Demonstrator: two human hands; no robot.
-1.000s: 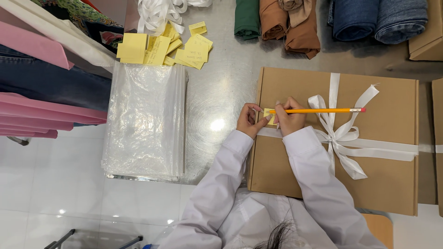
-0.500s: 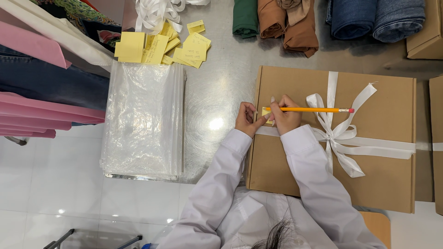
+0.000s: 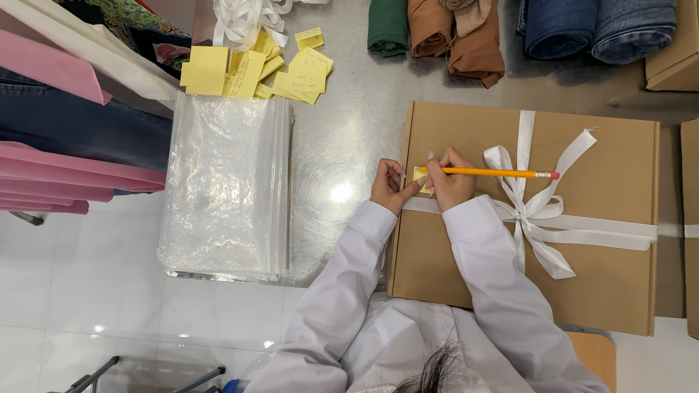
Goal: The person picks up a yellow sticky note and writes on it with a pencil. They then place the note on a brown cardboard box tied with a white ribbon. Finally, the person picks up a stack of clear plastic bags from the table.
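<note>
**A:** What do the hands hold?

**B:** The right hand (image 3: 451, 182) is closed around a yellow pencil (image 3: 486, 172). The pencil lies almost level, with its pink eraser end pointing to the right, above the bow. The left hand (image 3: 389, 186) presses with its fingers on a small yellow note (image 3: 420, 179); it grips nothing, it only holds the paper flat.

**A:** And where is this note?

**B:** It lies on the lid of a brown cardboard box (image 3: 466, 255), near the left edge, just above the white ribbon (image 3: 539, 211) that is tied across the box in a bow. Both hands rest on the lid.

**A:** What is around the box?

**B:** The box stands on a shiny metal table (image 3: 342, 145). To the left is a stack of clear plastic bags (image 3: 226, 185), and beyond it loose yellow notes (image 3: 251, 69). At the far edge lie rolled cloths (image 3: 451, 29) in green, brown and blue. At the far left are folded pink and dark fabrics (image 3: 65, 138).
</note>
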